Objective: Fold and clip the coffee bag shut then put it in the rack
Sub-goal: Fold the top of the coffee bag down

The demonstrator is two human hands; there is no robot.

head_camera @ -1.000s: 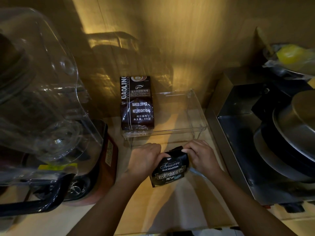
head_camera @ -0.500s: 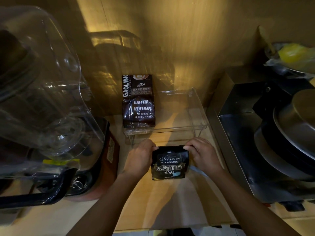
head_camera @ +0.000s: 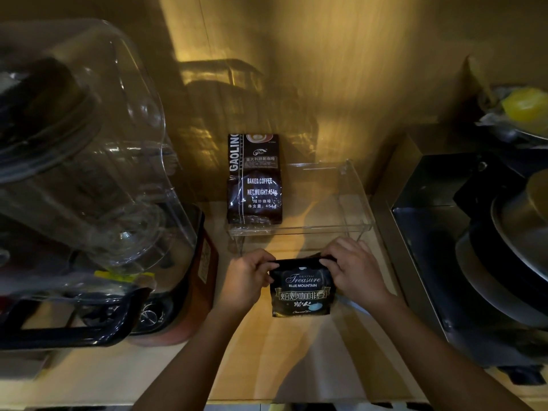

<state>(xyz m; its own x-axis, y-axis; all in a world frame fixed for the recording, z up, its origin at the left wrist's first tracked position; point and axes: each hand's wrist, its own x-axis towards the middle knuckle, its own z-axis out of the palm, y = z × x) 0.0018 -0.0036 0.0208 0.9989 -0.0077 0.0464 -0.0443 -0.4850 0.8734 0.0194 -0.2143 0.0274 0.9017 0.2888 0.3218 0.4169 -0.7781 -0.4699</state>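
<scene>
A small black coffee bag point(head_camera: 301, 289) with "Treasure Blue Mountain" lettering stands upright on the wooden counter, its label facing me. My left hand point(head_camera: 247, 278) pinches its top left corner and my right hand point(head_camera: 354, 269) pinches its top right corner. The bag's top edge looks folded over between my fingers. Just behind it stands a clear acrylic rack point(head_camera: 355, 200). A taller dark brown coffee bag point(head_camera: 255, 179) marked "Baked Coffee" stands in the rack's left side. No clip is visible.
A blender with a clear jug point(head_camera: 83, 161) on a red base point(head_camera: 195, 280) fills the left. A metal stove surface point(head_camera: 421, 232) with stacked pots point(head_camera: 516, 250) lies on the right. A bowl with a yellow item point(head_camera: 525, 105) sits at the far right.
The small bag was tilted with my hands over its top. It now stands straight with its label facing me, and my hands hold its upper corners.
</scene>
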